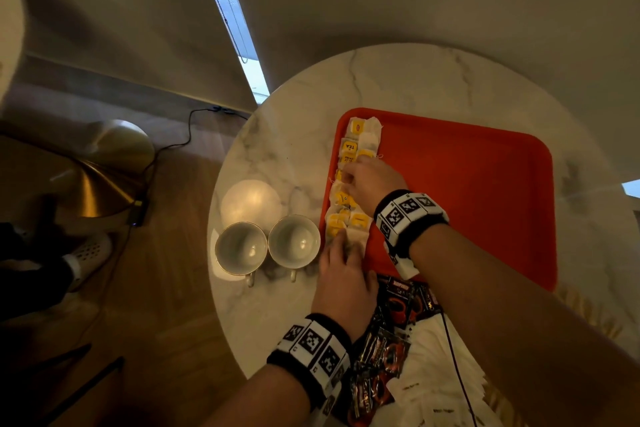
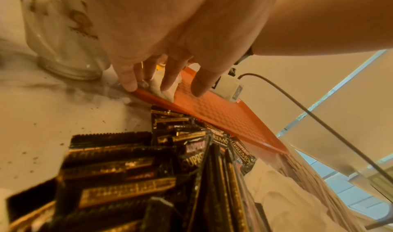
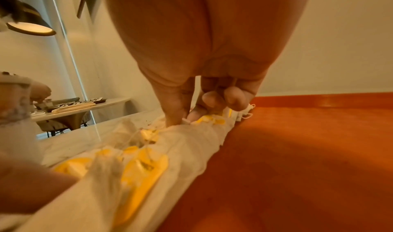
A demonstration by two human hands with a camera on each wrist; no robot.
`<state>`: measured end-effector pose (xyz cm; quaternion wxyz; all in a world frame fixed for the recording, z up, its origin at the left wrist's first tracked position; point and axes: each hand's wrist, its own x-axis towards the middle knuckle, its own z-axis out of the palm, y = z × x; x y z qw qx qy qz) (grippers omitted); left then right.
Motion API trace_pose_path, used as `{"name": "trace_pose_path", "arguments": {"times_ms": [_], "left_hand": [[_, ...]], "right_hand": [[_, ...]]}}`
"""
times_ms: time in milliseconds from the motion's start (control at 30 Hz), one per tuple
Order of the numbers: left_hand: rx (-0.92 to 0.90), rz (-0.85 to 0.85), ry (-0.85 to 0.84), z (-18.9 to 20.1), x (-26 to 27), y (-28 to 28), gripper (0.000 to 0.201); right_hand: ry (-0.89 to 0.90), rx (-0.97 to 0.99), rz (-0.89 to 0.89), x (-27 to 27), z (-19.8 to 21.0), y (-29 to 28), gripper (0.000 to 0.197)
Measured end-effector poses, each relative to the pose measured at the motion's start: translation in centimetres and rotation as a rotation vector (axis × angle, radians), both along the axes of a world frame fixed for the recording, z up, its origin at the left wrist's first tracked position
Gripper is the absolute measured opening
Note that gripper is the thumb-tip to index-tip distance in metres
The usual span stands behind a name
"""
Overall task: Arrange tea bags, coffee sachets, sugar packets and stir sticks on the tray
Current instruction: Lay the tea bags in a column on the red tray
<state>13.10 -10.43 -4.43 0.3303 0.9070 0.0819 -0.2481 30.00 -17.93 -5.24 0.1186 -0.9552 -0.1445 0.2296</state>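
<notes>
An orange tray (image 1: 467, 184) lies on a round marble table (image 1: 398, 80). A row of white tea bags (image 1: 360, 139) with yellow tags runs along the tray's left edge. My right hand (image 1: 349, 177) is on the middle of the row; in the right wrist view my right hand (image 3: 185, 119) pinches a tea bag (image 3: 191, 131) between thumb and forefinger, the other fingers curled. My left hand (image 1: 341, 239) rests at the near end, its straight fingers (image 2: 168, 82) pressing a tea bag (image 2: 157, 86) by the tray rim (image 2: 212, 118). Black coffee sachets (image 1: 391, 322) and white packets (image 1: 443, 374) lie off the tray.
Two empty white cups (image 1: 241, 248) (image 1: 294, 241) and a white saucer (image 1: 251, 201) stand left of the tray. One cup (image 2: 63, 42) is close to my left hand. A tan ribbed pile (image 1: 588, 315) lies at the table's near right. A floor lamp base (image 1: 104, 184) stands left.
</notes>
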Motion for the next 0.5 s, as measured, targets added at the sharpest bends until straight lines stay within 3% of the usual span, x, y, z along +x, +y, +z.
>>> {"name": "trace_pose_path", "arguments": {"times_ms": [500], "left_hand": [[0.052,0.000,-0.034,0.27,0.25,-0.18,0.053]], "right_hand": [[-0.069,0.135,-0.054,0.03,0.29,-0.49,0.027]]}}
